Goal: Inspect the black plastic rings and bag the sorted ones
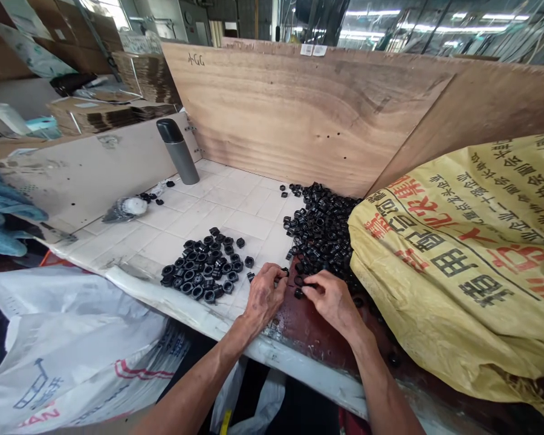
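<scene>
My left hand [266, 295] is near the table's front edge, its thumb and fingers closed on a small black part [284, 272]. Just to its right, my right hand [333, 297] pinches a black part, mostly covered by the fingertips. A loose black part [298, 293] lies between the two hands on the dark red surface. Beyond my hands rises a large heap of black parts [321, 226]. Left of my left hand, a smaller group of black ring-like parts [199, 266] is spread on the pale tabletop [258, 226], many with their openings facing up.
A yellow printed sack [457, 266] leans over the right side. Plywood boards [299, 115] wall the back. A grey bottle [181, 158] and a small clear bag [124, 209] stand at the back left. A white sack [77, 350] hangs at the front left.
</scene>
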{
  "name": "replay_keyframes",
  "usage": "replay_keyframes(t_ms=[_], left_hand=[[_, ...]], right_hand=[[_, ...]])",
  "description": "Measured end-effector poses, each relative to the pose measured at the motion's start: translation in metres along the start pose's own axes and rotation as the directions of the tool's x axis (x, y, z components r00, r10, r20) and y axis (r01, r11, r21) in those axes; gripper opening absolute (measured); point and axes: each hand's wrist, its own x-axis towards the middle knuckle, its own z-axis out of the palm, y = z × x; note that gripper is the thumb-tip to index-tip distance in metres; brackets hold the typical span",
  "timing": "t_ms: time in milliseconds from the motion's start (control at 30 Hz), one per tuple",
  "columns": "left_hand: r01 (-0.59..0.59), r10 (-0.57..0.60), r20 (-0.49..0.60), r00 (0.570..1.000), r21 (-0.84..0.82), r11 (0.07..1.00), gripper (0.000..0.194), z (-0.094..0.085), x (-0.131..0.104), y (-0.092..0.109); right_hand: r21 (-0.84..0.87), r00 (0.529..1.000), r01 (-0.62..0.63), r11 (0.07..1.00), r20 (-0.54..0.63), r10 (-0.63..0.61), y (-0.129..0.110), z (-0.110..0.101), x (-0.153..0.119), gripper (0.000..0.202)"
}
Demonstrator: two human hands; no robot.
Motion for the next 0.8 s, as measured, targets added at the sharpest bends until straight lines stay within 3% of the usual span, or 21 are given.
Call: replay_keyframes(t_ms=[100, 233, 300, 467, 667, 800], left_hand=[[0.014, -0.014, -0.016, 1.0, -0.007, 1.0, 0.013, -0.005, -0.005, 0.006], [0.03, -0.028, 0.021, 0.999, -0.105, 0.994, 0.013, -0.011, -0.016, 0.012], [0.056, -0.049, 0.044, 0.998, -0.162, 0.985, 0.017, -0.013, -0.021, 0.012], [0.037, -0.018, 0.104, 0.994, -0.182, 0.983, 0.021, -0.016, -0.024, 0.014], [0.085, -0.057, 0.106, 0.993, -0.282, 0.956, 0.024, -0.019, -0.021, 0.017], [0.082, -0.037, 0.114, 0.993, -0.415, 0.906, 0.021, -0.02, -0.022, 0.017]], right_hand=[[0.064, 0.996, -0.041, 0.997, -0.082, 0.046, 0.012, -0.001, 0.003, 0.017], [0.27, 0.983, -0.156, 0.95, -0.049, 0.175, 0.013, 0.002, 0.001, 0.03], [0.349, 0.975, -0.209, 0.913, -0.001, 0.224, 0.009, 0.004, 0.0, 0.028], [0.361, 0.991, -0.119, 0.925, 0.106, 0.086, -0.003, 0.005, -0.002, 0.018], [0.356, 0.991, -0.124, 0.926, 0.098, 0.095, -0.003, 0.008, -0.002, 0.015], [0.334, 0.996, -0.031, 0.942, 0.088, 0.002, -0.005, 0.006, 0.0, 0.016]])
